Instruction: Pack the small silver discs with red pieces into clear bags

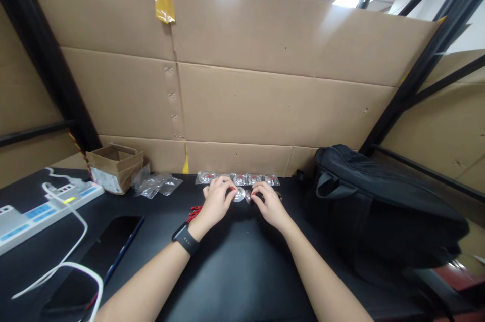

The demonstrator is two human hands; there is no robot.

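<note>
Near the back of the black table, my left hand is closed in a pinch on a small red piece at the upper left of a shiny round disc. My right hand pinches another small red piece beside a clear, shiny item just right of the disc. Behind both hands lies a row of clear packets with round discs and red bits inside. Several red pieces lie by my left wrist, partly hidden behind it.
Cardboard panels stand behind the table. At left are an open cardboard box, crumpled clear bags, a white power strip with a cable, and a dark phone-like device. A black bag sits at right.
</note>
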